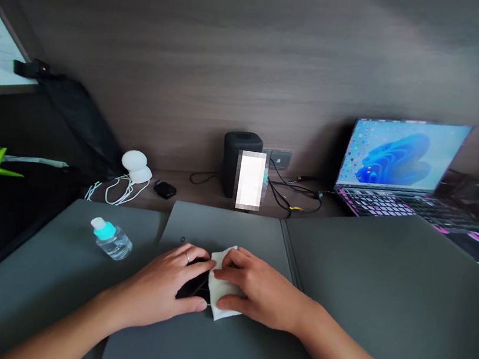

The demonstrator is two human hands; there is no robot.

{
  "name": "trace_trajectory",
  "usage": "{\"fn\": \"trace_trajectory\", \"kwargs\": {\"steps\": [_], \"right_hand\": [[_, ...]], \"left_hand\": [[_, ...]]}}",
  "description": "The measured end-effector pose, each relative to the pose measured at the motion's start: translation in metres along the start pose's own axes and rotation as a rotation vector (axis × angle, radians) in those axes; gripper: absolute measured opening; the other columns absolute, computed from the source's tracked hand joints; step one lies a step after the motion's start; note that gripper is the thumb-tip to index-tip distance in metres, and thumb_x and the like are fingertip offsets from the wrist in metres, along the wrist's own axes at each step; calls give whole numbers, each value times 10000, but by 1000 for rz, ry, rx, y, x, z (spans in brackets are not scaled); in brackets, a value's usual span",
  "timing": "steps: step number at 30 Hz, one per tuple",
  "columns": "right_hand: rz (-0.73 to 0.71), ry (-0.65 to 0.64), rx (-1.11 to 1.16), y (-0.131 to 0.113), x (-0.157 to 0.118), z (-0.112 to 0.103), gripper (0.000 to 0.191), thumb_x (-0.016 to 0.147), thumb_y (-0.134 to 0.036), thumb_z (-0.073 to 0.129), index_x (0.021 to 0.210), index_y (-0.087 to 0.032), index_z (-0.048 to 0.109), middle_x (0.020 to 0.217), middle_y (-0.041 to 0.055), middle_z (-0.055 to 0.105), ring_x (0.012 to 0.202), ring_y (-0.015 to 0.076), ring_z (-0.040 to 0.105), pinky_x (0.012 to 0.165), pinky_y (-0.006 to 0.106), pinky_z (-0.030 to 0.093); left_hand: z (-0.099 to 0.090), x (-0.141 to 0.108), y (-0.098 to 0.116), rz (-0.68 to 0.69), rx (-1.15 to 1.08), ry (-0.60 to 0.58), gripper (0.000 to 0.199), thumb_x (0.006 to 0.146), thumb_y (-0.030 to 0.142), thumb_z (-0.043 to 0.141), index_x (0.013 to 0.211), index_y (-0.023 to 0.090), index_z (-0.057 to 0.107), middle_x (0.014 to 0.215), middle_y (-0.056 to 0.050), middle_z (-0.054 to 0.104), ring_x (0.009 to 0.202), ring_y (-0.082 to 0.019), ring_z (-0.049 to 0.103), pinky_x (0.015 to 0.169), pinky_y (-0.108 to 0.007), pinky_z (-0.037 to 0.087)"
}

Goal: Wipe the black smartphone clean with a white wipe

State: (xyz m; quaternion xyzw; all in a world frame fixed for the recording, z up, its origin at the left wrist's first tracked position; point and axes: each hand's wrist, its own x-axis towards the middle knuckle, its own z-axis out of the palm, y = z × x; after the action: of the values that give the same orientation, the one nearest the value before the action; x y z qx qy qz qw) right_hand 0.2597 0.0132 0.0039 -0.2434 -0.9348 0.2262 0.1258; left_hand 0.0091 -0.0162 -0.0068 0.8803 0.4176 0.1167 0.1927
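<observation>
A dark, glossy phone lies flat on the grey desk mat, partly hidden by both hands. My left hand, with a ring on one finger, grips its left end between thumb and fingers. Over the phone's right end is a folded white tissue, pinched under the fingers and thumb of my right hand. The tissue touches the phone's surface. To the left of my left hand, a clear spray bottle with a turquoise collar and white top leans at a tilt on the mat.
Behind the mat stand a black speaker and a blurred-out white box, with black cables beside them. An open laptop is at the back right. A white corded device and a small black case sit back left.
</observation>
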Motion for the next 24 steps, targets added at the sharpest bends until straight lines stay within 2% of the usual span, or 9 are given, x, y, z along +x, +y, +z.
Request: {"fn": "trace_trajectory", "kwargs": {"steps": [8, 12, 24], "right_hand": [[-10, -10, 47, 0, 4, -3, 252, 884, -301, 684, 1085, -148, 684, 1084, 113, 580, 1025, 221, 567, 928, 366, 463], [-8, -11, 76, 2, 0, -4, 284, 896, -293, 669, 1144, -155, 670, 1079, 111, 586, 1042, 223, 570, 947, 370, 460], [-15, 16, 57, 2, 0, -3, 209, 921, -249, 625, 1092, -143, 684, 1053, 111, 586, 1015, 215, 577, 921, 359, 472]], "left_hand": [[4, -2, -3, 13, 10, 27, 595, 895, 348, 647, 1452, 328, 437, 1412, -68, 515, 1277, -312, 473, 1046, -479, 433], [3, -2, -4, 17, -17, 12, 603, 913, 368, 630, 1472, 330, 409, 1420, -71, 509, 1290, -312, 467, 1052, -476, 427], [-2, -1, -2, 25, -52, 9, 589, 908, 340, 639, 1459, 331, 430, 1411, -62, 522, 1287, -303, 474, 1050, -454, 433]]}}
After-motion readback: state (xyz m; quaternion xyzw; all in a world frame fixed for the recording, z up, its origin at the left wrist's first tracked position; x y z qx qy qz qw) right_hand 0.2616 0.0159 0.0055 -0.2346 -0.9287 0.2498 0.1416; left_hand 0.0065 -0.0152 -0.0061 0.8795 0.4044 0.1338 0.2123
